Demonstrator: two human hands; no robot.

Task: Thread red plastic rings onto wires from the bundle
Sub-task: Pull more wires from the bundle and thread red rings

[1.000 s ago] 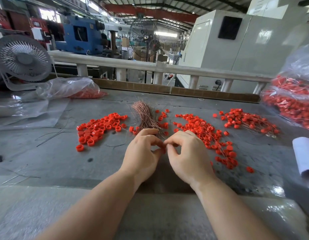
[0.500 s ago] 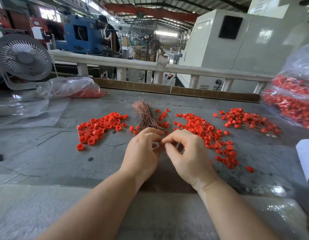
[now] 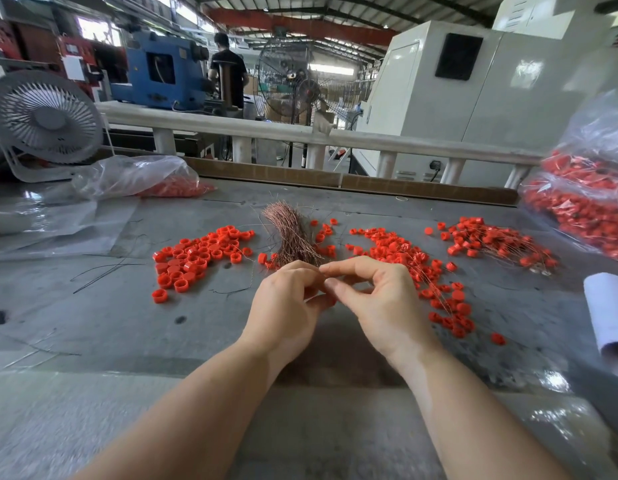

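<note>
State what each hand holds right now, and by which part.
The left hand pinches a red ring at its fingertips. The right hand seems to pinch a thin wire between thumb and forefinger; which part of the wire cannot be told.

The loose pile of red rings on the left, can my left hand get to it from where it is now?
Probably yes. The pile of red rings lies in the open on the table, left of the left hand, with only bare surface between. But its fingers seem busy pinching something small against the right hand.
</note>
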